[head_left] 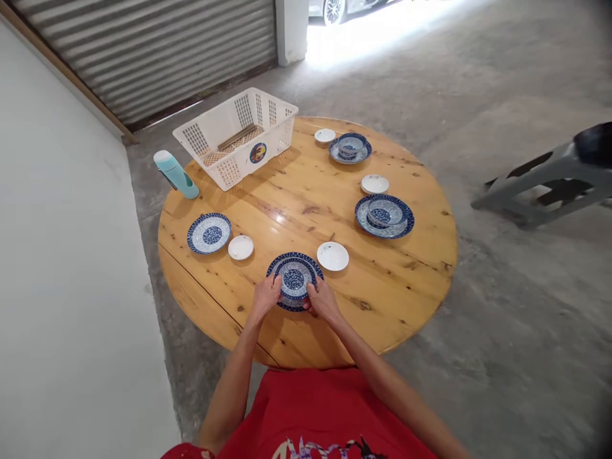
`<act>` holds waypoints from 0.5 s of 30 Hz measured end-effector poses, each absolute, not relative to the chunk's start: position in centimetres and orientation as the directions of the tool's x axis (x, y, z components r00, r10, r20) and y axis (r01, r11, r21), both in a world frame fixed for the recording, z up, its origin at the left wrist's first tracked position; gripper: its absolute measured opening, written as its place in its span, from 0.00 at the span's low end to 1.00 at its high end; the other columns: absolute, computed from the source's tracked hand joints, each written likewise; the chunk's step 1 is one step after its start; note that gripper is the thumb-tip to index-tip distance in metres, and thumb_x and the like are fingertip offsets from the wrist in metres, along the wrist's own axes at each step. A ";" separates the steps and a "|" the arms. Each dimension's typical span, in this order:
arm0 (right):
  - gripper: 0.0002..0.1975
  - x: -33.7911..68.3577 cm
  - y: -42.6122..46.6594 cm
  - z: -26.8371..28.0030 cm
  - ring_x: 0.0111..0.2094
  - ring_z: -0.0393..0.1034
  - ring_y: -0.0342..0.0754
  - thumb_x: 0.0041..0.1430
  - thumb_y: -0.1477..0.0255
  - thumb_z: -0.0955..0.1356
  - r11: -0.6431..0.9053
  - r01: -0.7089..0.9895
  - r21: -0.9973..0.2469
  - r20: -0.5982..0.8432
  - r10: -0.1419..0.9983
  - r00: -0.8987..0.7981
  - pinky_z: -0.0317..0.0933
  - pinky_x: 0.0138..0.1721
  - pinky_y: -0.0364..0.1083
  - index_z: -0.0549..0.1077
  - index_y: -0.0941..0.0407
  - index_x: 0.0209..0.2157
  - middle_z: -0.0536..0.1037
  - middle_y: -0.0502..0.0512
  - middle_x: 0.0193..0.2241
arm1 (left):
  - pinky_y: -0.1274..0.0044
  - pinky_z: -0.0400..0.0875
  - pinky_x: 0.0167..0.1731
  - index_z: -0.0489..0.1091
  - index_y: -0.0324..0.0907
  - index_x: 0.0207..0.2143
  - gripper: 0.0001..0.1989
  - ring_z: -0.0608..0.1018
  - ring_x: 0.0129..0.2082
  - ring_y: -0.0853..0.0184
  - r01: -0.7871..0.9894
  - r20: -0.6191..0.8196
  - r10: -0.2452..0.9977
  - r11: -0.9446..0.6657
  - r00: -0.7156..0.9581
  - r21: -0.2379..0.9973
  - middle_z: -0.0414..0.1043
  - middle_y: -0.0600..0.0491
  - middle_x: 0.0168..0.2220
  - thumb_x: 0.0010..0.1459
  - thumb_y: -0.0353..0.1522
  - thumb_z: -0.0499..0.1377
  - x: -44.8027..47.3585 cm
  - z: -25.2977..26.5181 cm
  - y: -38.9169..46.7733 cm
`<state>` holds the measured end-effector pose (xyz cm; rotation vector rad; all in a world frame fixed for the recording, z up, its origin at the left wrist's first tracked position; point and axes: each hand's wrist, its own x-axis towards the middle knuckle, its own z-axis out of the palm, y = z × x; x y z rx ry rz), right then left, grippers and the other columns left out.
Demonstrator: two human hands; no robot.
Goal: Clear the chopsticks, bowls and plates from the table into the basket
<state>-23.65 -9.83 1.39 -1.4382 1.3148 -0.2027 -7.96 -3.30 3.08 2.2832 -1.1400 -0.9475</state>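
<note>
Near the front edge of the round table, my left hand (pixel 268 294) and my right hand (pixel 323 299) grip opposite sides of a round blue-and-white dish (pixel 293 279). The fingers of both hands are closed at its rim, thumbs up. Under it lies a larger blue-rimmed plate (pixel 298 256), mostly covered by the dish. Whether the dish touches the plate, and how deep it is, I cannot tell. Beyond my right hand sits a small white dish (pixel 333 256). To the left are another small white dish (pixel 240 247) and a blue-and-white plate (pixel 195 238).
On the wooden table (pixel 306 191), a white plastic basket (pixel 272 150) stands at the back left beside a light-blue bottle (pixel 176 174). Blue-rimmed plates (pixel 406 224) with bowls (pixel 350 146) and small white dishes (pixel 375 184) lie on the right. A grey stool (pixel 549 182) stands beyond.
</note>
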 end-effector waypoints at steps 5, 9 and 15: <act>0.10 -23.9 -9.5 2.2 0.17 0.69 0.49 0.63 0.71 0.56 0.299 -0.542 -0.785 -0.546 -0.748 0.378 0.60 0.19 0.43 0.65 0.57 0.42 0.74 0.52 0.19 | 0.77 0.62 0.31 0.64 0.43 0.27 0.17 0.76 0.24 0.68 -0.489 -0.361 -0.801 -0.584 0.477 0.648 0.69 0.57 0.20 0.70 0.36 0.47 -8.7 3.4 -2.7; 0.10 -25.3 -10.4 3.4 0.18 0.70 0.49 0.63 0.71 0.56 0.264 -0.506 -0.821 -0.504 -0.753 0.424 0.61 0.20 0.43 0.65 0.56 0.38 0.72 0.51 0.18 | 0.77 0.61 0.32 0.64 0.44 0.28 0.16 0.75 0.24 0.67 -0.510 -0.306 -0.807 -0.565 0.506 0.649 0.67 0.57 0.18 0.69 0.36 0.47 -10.2 4.6 -3.1; 0.09 -30.4 -17.9 5.4 0.19 0.70 0.49 0.61 0.67 0.57 0.069 -0.496 -0.866 -0.347 -0.797 0.495 0.61 0.25 0.44 0.65 0.55 0.34 0.72 0.50 0.17 | 0.77 0.59 0.31 0.67 0.44 0.31 0.16 0.75 0.25 0.67 -0.524 -0.185 -0.812 -0.512 0.553 0.681 0.67 0.57 0.18 0.70 0.37 0.47 -15.6 7.7 -8.6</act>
